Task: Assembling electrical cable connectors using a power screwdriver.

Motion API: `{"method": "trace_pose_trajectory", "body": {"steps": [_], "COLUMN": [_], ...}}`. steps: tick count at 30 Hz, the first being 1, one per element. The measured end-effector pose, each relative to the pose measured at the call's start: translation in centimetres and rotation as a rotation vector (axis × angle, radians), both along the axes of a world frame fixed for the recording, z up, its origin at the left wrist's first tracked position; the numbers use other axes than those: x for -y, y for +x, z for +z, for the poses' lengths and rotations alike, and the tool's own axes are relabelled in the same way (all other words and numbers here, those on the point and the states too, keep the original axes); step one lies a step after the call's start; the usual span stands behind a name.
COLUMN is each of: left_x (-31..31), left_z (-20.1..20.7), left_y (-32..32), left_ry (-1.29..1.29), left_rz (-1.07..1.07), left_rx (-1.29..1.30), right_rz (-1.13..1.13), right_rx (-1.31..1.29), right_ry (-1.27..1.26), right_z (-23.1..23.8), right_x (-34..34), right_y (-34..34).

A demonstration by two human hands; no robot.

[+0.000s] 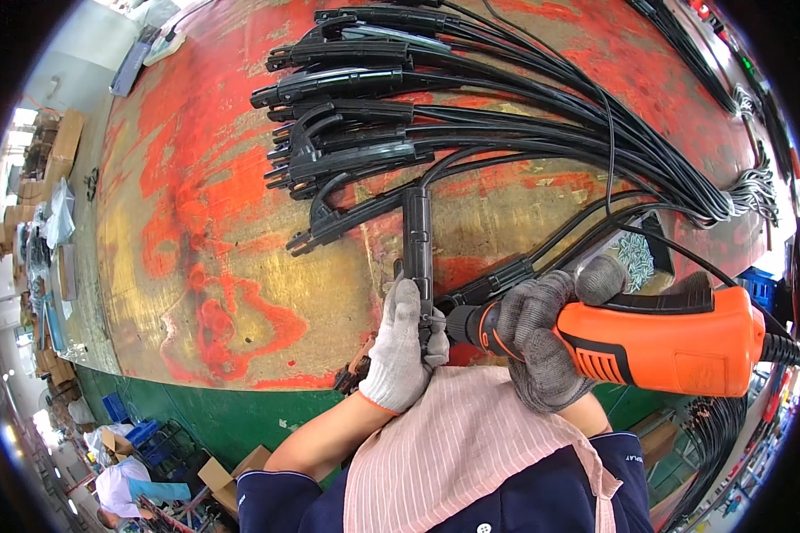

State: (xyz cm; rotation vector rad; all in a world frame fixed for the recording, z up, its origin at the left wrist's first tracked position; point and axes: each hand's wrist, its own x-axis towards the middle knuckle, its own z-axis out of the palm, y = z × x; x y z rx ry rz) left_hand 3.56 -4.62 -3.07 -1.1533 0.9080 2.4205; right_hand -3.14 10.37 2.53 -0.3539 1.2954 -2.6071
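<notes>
My left hand [400, 348], in a white knit glove, is closed around the lower end of a black electrode holder [416, 233] that stands upright in the picture with its cable leaving at the top. In a grey glove, my right hand [547, 333] grips an orange corded electric screwdriver [667, 348]. Its black nose points left at the holder's lower end beside my left fingers; whether the tip touches is hidden. Another black holder [484, 284] lies just behind the screwdriver. Farther back is a pile of similar holders [347, 124] with black cables.
A tray of small silvery screws [636, 260] sits behind my right hand. The cables [649, 164] run right to a tied bundle of pale ends [754, 197]. The worn red and yellow tabletop [231, 266] has a green front side [267, 416]. Another person [123, 487] is at lower left.
</notes>
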Motion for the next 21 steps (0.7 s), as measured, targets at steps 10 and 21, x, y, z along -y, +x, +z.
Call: {"method": "trace_pose_trajectory", "body": {"steps": [10,21], "left_x": [-0.3,2.2], "left_z": [-0.1,2.8], "left_y": [0.1,0.4], "left_ry": [-0.041,0.157], "left_rz": [0.005,-0.061], "left_rx": [0.012,0.05], "right_rz": [-0.02,-0.034], "right_rx": [-0.11,-0.176], "right_ry": [-0.094,0.222], "right_z": [0.6,2.1], "right_x": [1.4,-3.7], "right_y": [-0.5,-0.7]}}
